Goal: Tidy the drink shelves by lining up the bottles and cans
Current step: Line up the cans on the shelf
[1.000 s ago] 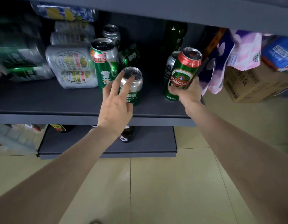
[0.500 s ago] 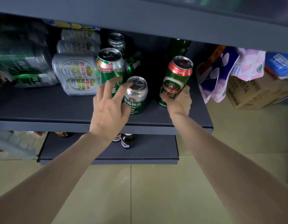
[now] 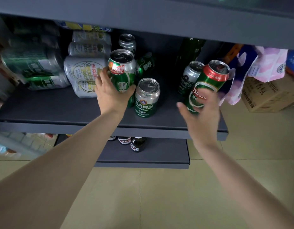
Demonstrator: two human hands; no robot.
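A tall green can (image 3: 122,70) with a red label patch stands mid-shelf, and my left hand (image 3: 112,95) grips it, thumb on its right side and fingers round its left. A short green and silver Tsingtao can (image 3: 147,98) stands just right of it, untouched. Further right, a tall green Tsingtao can with a red top (image 3: 209,80) stands against a silver-topped can (image 3: 189,76). My right hand (image 3: 201,113) is blurred in front of its lower part, thumb spread out to the left and clear of the can.
Wrapped packs of cans (image 3: 84,75) lie at the left, and another can (image 3: 127,42) and a green bottle (image 3: 188,52) stand at the back. The dark shelf (image 3: 60,109) has a front lip. Brown bottles (image 3: 137,144) stand on the lower shelf. Bags (image 3: 266,65) and a carton (image 3: 268,95) sit right.
My left hand moved from the short can to the tall green can and took hold. My right hand carried the red-topped can right beside the silver-topped can and loosened its fingers.
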